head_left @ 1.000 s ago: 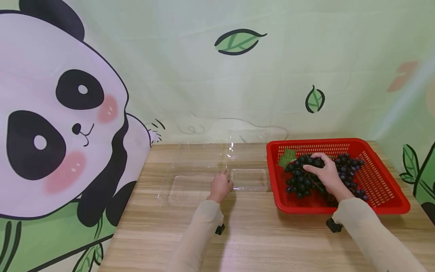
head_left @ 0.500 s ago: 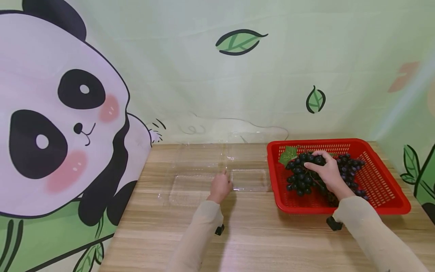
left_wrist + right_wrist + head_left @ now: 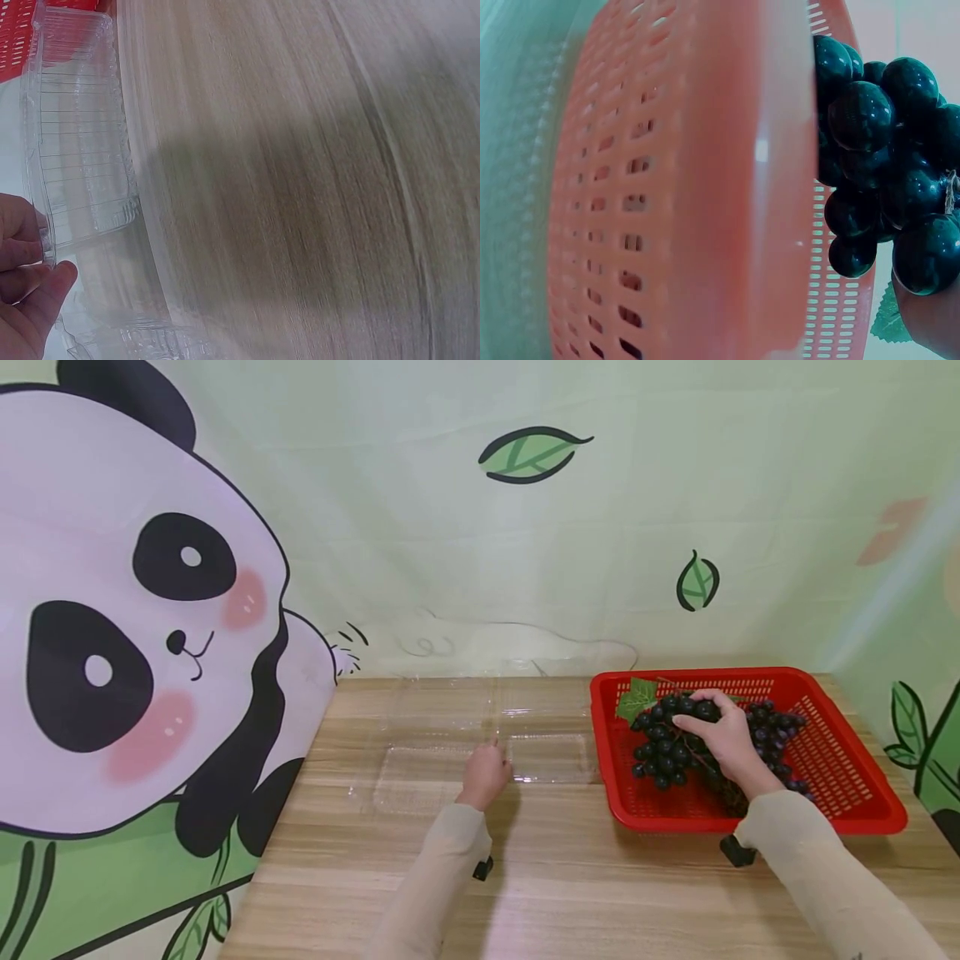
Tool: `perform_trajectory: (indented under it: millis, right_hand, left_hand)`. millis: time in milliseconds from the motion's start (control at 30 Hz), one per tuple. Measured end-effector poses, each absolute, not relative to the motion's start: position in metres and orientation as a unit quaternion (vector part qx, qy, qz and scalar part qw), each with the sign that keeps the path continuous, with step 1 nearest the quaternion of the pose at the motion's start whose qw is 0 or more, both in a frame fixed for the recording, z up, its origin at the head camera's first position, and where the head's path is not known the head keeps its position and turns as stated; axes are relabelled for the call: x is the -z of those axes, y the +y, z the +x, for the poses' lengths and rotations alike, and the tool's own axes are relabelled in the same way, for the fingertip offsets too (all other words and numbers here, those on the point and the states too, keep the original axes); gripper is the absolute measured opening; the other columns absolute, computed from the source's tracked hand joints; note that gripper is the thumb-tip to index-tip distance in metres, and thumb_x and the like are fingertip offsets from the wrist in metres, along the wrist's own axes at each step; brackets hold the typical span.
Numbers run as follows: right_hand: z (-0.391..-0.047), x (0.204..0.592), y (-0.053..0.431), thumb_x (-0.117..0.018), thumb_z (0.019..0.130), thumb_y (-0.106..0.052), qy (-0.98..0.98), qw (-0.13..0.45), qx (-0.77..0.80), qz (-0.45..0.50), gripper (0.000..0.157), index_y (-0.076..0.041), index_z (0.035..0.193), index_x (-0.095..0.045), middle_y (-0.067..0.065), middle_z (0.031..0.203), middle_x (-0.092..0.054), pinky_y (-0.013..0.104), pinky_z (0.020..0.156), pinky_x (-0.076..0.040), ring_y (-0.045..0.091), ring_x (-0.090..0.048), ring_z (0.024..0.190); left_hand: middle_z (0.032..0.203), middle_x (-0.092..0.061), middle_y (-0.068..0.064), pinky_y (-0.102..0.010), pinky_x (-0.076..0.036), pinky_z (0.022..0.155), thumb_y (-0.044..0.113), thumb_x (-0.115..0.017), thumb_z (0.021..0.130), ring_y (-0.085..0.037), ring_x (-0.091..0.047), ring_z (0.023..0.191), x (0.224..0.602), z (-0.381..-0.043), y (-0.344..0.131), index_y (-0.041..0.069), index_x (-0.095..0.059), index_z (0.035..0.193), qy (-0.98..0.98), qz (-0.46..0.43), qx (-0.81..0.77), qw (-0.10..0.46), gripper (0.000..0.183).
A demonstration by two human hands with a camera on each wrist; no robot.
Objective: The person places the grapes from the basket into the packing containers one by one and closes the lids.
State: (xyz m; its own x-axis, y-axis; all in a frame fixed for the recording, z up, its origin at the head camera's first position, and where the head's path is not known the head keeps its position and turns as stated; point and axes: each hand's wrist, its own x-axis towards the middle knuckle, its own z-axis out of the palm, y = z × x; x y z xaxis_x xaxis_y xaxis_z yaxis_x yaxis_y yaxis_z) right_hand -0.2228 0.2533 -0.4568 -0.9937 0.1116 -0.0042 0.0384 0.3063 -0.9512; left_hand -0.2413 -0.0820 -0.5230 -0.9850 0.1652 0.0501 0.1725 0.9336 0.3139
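Note:
In the head view my left hand is at the near edge of a clear plastic clamshell container. The left wrist view shows its thumb and fingers pinching the edge of that clear container. My right hand grips a bunch of dark grapes from above, over the red basket. A green leaf shows at the bunch's far left. Up close in the right wrist view, the grapes appear beyond the basket's rim, with part of the hand under them.
A second clear container lies left of my left hand, open on the wooden table. More dark grapes lie in the basket, right of my right hand. A panda-printed cloth hangs behind the table.
The raised clear lid at the back has sunk slightly lower. The gripped grapes and leaf have shifted a little, with more of the leaf showing. Both hands stay nearly in place.

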Motion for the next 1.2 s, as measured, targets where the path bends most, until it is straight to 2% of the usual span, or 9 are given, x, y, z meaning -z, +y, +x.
perform_trajectory:
  millis: [233,467,633,800,900,967,1067,1200]
  right_hand:
    - [-0.225,0.455,0.253,-0.062,0.08,-0.031,-0.809,0.039,-0.583,-0.055,0.034,-0.018,0.106,-0.044,0.016,0.136,-0.023,0.018,0.065,-0.042,0.03,-0.026,0.114]
    - [-0.226,0.451,0.253,-0.063,0.079,-0.031,-0.801,0.045,-0.593,-0.065,0.032,-0.021,0.104,-0.046,0.014,0.135,-0.025,0.033,0.083,-0.036,0.029,-0.024,0.119]
    - [-0.228,0.449,0.251,-0.064,0.079,-0.031,-0.795,0.056,-0.6,-0.065,0.031,-0.022,0.103,-0.046,0.012,0.132,-0.027,0.036,0.085,-0.035,0.027,-0.024,0.119]
    - [-0.229,0.447,0.248,-0.065,0.078,-0.029,-0.788,0.066,-0.609,-0.061,0.03,-0.021,0.101,-0.047,0.011,0.129,-0.029,0.043,0.091,-0.033,0.027,-0.025,0.118]
    - [-0.229,0.446,0.246,-0.065,0.078,-0.029,-0.793,0.069,-0.602,-0.063,0.029,-0.023,0.1,-0.047,0.006,0.122,-0.035,0.036,0.087,-0.039,0.024,-0.03,0.112]
    - [-0.23,0.445,0.245,-0.065,0.078,-0.029,-0.795,0.07,-0.6,-0.065,0.028,-0.024,0.1,-0.047,-0.001,0.115,-0.037,0.026,0.078,-0.044,0.021,-0.034,0.105]
    - [-0.23,0.443,0.243,-0.065,0.079,-0.029,-0.796,0.075,-0.598,-0.063,0.028,-0.025,0.1,-0.047,-0.009,0.109,-0.038,0.016,0.067,-0.044,0.017,-0.037,0.1]
    - [-0.232,0.441,0.241,-0.065,0.078,-0.026,-0.791,0.086,-0.603,-0.06,0.028,-0.023,0.1,-0.048,-0.009,0.11,-0.038,0.019,0.074,-0.04,0.018,-0.035,0.105]
  left_hand:
    - [0.124,-0.052,-0.017,-0.037,-0.052,0.076,0.009,-0.054,0.078,-0.033,-0.056,0.104,0.523,-0.242,-0.084,0.005,-0.058,0.064,-0.982,-0.082,0.167,0.006,0.015]
    - [0.12,-0.056,-0.017,-0.039,-0.051,0.077,0.009,-0.055,0.076,-0.033,-0.059,0.099,0.524,-0.242,-0.084,0.004,-0.061,0.068,-0.983,-0.088,0.159,0.024,0.011]
    - [0.118,-0.057,-0.017,-0.04,-0.051,0.078,0.01,-0.055,0.076,-0.033,-0.059,0.097,0.524,-0.241,-0.085,0.002,-0.062,0.072,-0.983,-0.089,0.155,0.03,0.011]
    - [0.119,-0.057,-0.017,-0.04,-0.051,0.077,0.009,-0.055,0.075,-0.033,-0.059,0.097,0.523,-0.24,-0.085,0.003,-0.062,0.072,-0.983,-0.085,0.159,0.026,0.011]
    - [0.12,-0.056,-0.016,-0.039,-0.052,0.075,0.01,-0.054,0.076,-0.033,-0.059,0.097,0.522,-0.24,-0.086,0.003,-0.062,0.072,-0.984,-0.081,0.16,0.017,0.011]
    - [0.121,-0.055,-0.016,-0.039,-0.052,0.074,0.01,-0.054,0.077,-0.033,-0.06,0.097,0.522,-0.24,-0.086,0.003,-0.062,0.074,-0.984,-0.08,0.158,0.013,0.012]
    - [0.122,-0.055,-0.015,-0.039,-0.052,0.074,0.011,-0.053,0.078,-0.033,-0.059,0.098,0.522,-0.241,-0.086,0.003,-0.063,0.079,-0.984,-0.08,0.156,0.009,0.013]
    - [0.123,-0.054,-0.015,-0.04,-0.052,0.076,0.011,-0.053,0.078,-0.033,-0.058,0.1,0.524,-0.242,-0.086,0.002,-0.064,0.085,-0.985,-0.079,0.155,0.008,0.016]
